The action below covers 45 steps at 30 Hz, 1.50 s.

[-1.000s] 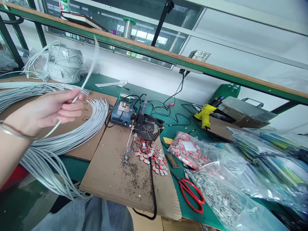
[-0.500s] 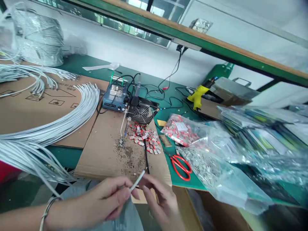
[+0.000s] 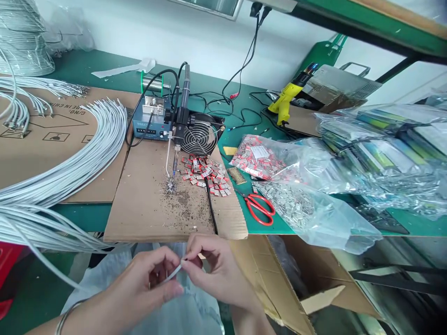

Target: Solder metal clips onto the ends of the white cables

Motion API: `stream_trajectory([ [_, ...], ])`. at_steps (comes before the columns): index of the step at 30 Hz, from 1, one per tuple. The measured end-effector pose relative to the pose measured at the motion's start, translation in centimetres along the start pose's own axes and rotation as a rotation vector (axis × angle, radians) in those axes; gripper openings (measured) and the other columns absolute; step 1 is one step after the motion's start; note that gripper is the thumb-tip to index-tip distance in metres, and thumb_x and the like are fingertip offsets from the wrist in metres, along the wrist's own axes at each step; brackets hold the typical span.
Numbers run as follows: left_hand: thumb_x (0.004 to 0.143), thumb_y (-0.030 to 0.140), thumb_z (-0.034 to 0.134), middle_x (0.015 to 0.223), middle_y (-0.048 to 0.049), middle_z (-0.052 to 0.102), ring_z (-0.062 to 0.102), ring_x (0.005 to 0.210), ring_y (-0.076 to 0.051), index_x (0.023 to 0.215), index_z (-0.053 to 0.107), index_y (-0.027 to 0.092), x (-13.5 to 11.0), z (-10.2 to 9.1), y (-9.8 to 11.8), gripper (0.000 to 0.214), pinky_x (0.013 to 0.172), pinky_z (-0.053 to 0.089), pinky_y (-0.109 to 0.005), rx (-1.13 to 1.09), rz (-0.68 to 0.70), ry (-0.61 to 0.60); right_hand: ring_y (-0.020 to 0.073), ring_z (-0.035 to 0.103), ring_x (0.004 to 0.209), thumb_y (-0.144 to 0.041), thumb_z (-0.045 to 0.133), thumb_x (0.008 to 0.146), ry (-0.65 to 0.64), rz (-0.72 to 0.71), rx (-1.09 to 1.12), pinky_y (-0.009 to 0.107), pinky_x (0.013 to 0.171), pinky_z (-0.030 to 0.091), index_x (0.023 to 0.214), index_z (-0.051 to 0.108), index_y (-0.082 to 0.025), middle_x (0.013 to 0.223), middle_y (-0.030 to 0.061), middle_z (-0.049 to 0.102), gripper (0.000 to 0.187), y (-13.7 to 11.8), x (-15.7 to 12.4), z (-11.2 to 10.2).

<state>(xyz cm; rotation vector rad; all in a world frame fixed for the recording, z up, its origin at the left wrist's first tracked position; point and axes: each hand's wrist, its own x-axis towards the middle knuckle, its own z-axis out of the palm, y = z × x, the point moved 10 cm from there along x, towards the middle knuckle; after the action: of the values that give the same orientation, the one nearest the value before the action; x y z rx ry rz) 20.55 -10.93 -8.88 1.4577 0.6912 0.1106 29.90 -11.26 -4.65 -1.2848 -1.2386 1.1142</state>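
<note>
My left hand pinches a thin grey-white cable near its end, low in front of the bench edge. My right hand pinches the tip of the same cable between thumb and fingers. Both hands are closed on it, close together, over a clear plastic bag in my lap. On the brown cardboard mat above lie a pile of small red-and-white parts, solder debris, and a soldering iron in its holder.
Bundles of grey cables curve over cardboard at left. A blue soldering station and small fan stand behind the mat. Red scissors, bags of parts, a yellow glue gun and an open carton lie right.
My left hand brought one cable down from the left bundle to my lap. My right hand joined it and now pinches the cable tip. The view has tilted downward.
</note>
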Motion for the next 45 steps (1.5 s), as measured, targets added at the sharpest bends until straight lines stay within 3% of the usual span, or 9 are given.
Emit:
stream_trajectory([
  [3,0.077,0.052,0.057,0.056,0.0042,0.044,0.04,0.049,-0.008,0.067,0.051,0.016,0.7,-0.4,0.0,0.038,0.046,0.033,-0.019,-0.153,0.016,0.089,0.0099,0.038,0.051,-0.018,0.061,0.072,0.05,-0.009,0.144,0.023,0.048,0.029,0.056,0.051,-0.018,0.054,-0.0031,0.046,0.019,0.3,0.0,0.3],
  [7,0.07,0.053,0.065,0.05,0.0046,0.045,0.044,0.041,-0.007,0.065,0.054,0.015,0.6,-0.6,0.1,0.04,0.041,0.034,-0.018,-0.354,0.009,0.112,0.0066,0.034,0.041,-0.03,0.066,0.073,0.091,0.068,0.547,0.021,0.041,0.027,0.055,0.052,-0.018,0.053,-0.0042,0.046,0.025,1.8,0.6,1.1],
  [10,0.068,0.048,0.07,0.048,0.0037,0.049,0.05,0.04,-0.008,0.063,0.056,0.014,0.1,-1.1,0.2,0.037,0.04,0.037,-0.018,-0.471,0.027,0.138,0.0056,0.031,0.038,-0.032,0.066,0.075,0.211,0.071,0.719,0.019,0.039,0.026,0.058,0.056,-0.019,0.051,-0.0062,0.045,0.023,2.6,0.8,0.0],
  [13,0.065,0.046,0.073,0.048,0.0026,0.053,0.054,0.04,-0.01,0.062,0.058,0.013,-0.3,-1.7,-0.1,0.037,0.041,0.041,-0.018,-0.564,0.022,0.179,0.008,0.041,0.047,-0.027,0.066,0.076,0.279,0.011,0.478,0.02,0.046,0.033,0.066,0.065,-0.022,0.054,-0.0039,0.052,0.012,2.0,0.6,-1.5],
  [16,0.065,0.044,0.074,0.049,0.0009,0.058,0.057,0.041,-0.01,0.064,0.062,0.012,-0.4,-2.1,-0.4,0.035,0.043,0.045,-0.018,-0.606,0.015,0.194,0.0122,0.05,0.057,-0.022,0.068,0.073,0.106,0.006,0.206,0.023,0.053,0.038,0.078,0.072,-0.022,0.062,0.0005,0.061,0.006,1.2,0.6,-0.3],
  [25,0.074,0.043,0.067,0.049,0.0014,0.06,0.057,0.037,-0.009,0.066,0.061,0.013,-0.2,-0.6,-1.1,0.031,0.036,0.041,-0.013,-0.682,-0.03,0.021,0.0125,0.053,0.058,-0.013,0.066,0.074,-0.07,-0.114,-0.1,0.025,0.055,0.039,0.07,0.07,-0.017,0.058,0.0011,0.063,0.007,-2.1,1.3,1.5],
  [31,0.076,0.046,0.063,0.049,0.0022,0.058,0.056,0.035,-0.008,0.068,0.06,0.014,-0.4,-0.5,-1.7,0.033,0.033,0.037,-0.012,-0.628,-0.056,0.024,0.0111,0.051,0.057,-0.012,0.067,0.073,-0.147,-0.098,-0.21,0.024,0.057,0.038,0.066,0.066,-0.017,0.058,-0.001,0.06,0.009,-2.0,1.3,1.8],
  [38,0.071,0.046,0.067,0.047,0.0031,0.057,0.056,0.034,-0.007,0.068,0.06,0.012,-0.1,-0.8,-1.1,0.035,0.035,0.041,-0.012,-0.639,-0.035,0.108,0.0105,0.045,0.053,-0.016,0.064,0.075,-0.057,-0.079,-0.126,0.023,0.05,0.035,0.06,0.059,-0.017,0.053,-0.0021,0.053,0.016,-1.2,1.0,1.5],
  [45,0.072,0.042,0.069,0.046,0.0019,0.059,0.058,0.035,-0.01,0.067,0.057,0.013,0.4,-0.4,-0.6,0.032,0.034,0.042,-0.013,-0.747,0.022,0.131,0.0109,0.046,0.053,-0.011,0.062,0.075,0.156,-0.229,-0.009,0.024,0.049,0.035,0.064,0.062,-0.018,0.056,-0.0017,0.052,0.013,-1.5,0.2,0.6],
])
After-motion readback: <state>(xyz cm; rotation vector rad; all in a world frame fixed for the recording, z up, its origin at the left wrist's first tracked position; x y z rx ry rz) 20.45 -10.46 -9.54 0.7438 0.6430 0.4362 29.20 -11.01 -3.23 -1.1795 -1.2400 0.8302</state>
